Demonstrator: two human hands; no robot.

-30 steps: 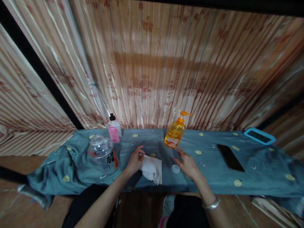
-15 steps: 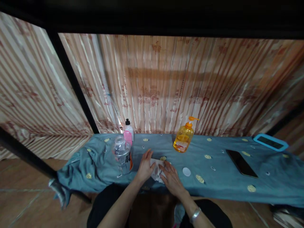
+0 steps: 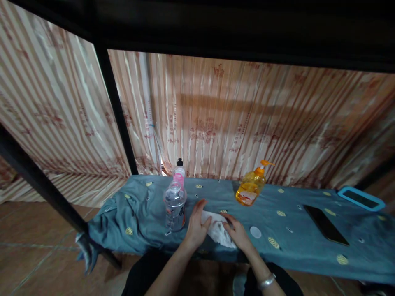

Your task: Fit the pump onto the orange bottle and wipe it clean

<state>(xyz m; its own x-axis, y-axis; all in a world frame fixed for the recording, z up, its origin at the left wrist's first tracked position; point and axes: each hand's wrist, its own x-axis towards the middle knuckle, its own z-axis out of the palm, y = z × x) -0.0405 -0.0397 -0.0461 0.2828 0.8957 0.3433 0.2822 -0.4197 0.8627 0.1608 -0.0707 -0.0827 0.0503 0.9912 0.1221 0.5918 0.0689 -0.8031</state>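
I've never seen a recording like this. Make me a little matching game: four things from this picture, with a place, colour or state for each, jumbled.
1. cloth
2. phone
3. pump bottle
4. clear container

A. dark, lying flat
B. in front of the pink-labelled bottle
C. white, between the left hand and right hand
D. upright, with an orange top

Pairs: 1-C, 2-A, 3-D, 4-B

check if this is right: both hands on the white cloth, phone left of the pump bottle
Not quite: the head view shows the phone right of the pump bottle, not left. The left hand and right hand are on the white cloth.
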